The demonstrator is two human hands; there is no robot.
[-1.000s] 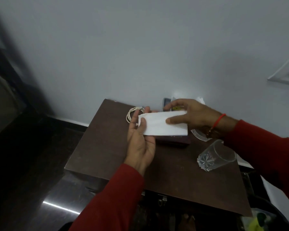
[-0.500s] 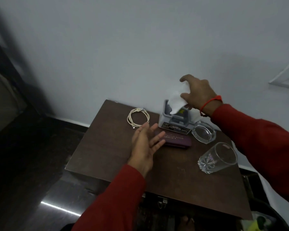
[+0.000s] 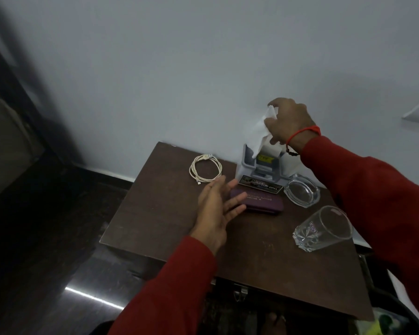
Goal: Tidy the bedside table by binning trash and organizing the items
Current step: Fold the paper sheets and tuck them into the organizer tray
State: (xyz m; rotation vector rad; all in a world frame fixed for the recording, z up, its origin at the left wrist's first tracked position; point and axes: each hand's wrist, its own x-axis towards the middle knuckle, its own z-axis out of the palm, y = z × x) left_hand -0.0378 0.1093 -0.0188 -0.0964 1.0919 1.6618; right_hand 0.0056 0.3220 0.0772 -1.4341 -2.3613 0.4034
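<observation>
Since the last frame the right hand (image 3: 289, 122) has lifted a bit higher above the grey holder (image 3: 259, 165), and the white tissue (image 3: 261, 134) now trails down from it into the holder's top instead of sitting bunched right over it. Fingers of that hand are pinched shut on the upper end of the tissue, near the wall. Left hand (image 3: 215, 211) has barely shifted: it hovers over the tabletop (image 3: 160, 213) with its fingers spread apart and nothing in them, fingertips over the left end of the purple case (image 3: 259, 201).

So where's everything else? The holder stands at the back of the tabletop against the wall, with a small dark plate reading OPEL (image 3: 261, 184) along its front. The purple case lies flat just in front of that. A coiled white cable (image 3: 205, 170) sits to the left of the holder, apart from it. A clear glass ashtray (image 3: 301, 192) sits just right of the holder, and a drinking glass (image 3: 323, 229) is nearer the front right, looking tilted in this wide view. Both sleeves are red, and there's a red thread (image 3: 302, 131) on the right wrist.
</observation>
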